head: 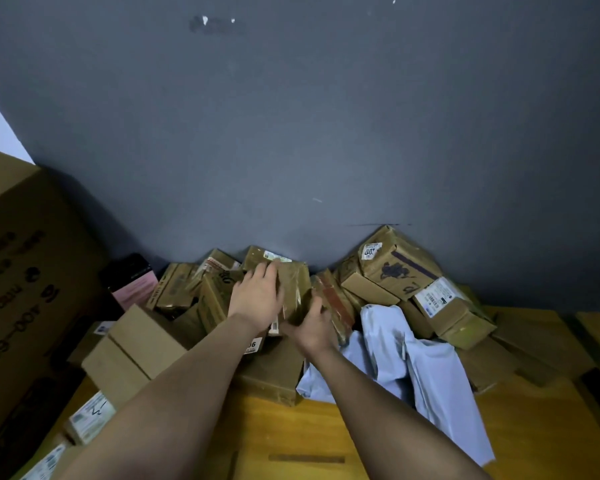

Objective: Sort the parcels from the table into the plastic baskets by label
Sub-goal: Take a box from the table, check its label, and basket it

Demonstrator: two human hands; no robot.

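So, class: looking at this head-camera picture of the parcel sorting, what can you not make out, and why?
- Plastic baskets: none in the head view; they lie outside the frame.
- Label on the held parcel: motion blur and the left hand hide its text.
- Right hand: its fingers curl under the parcel, out of sight.
- Labels on the pile, such as the tilted box: print too small to read.
- Large carton: cut off by the left edge.

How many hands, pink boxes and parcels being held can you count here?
Hands: 2, the left hand and the right hand
Pink-and-black box: 1
Cardboard parcel held in both hands: 1
Total: 4
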